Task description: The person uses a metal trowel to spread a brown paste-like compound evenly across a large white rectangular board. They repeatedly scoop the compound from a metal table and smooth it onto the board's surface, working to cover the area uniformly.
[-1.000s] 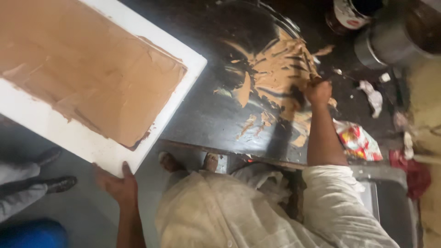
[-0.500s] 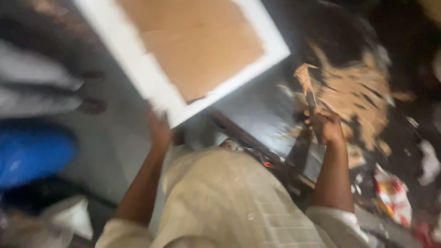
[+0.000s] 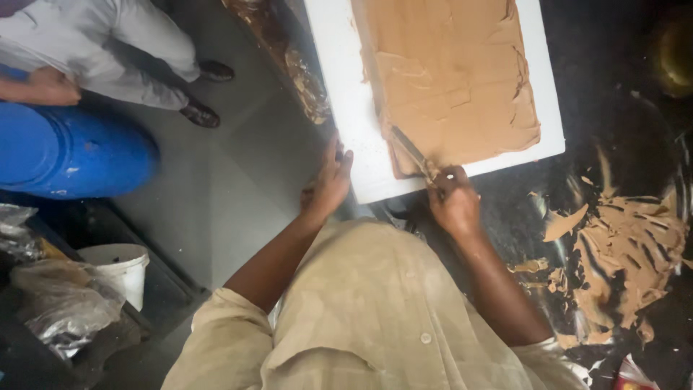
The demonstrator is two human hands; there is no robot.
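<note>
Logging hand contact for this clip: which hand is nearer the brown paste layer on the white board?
Right. The right hand holds a knife whose blade lies in the brown paste. The left hand grips the white board at its bare edge, beside the paste.

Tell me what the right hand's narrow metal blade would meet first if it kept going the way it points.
Held in the right hand, the narrow metal blade points up-left across the white rectangular board. Its tip already seems to lie at the thick brown paste layer, so it would likely plough further into that paste.
</note>
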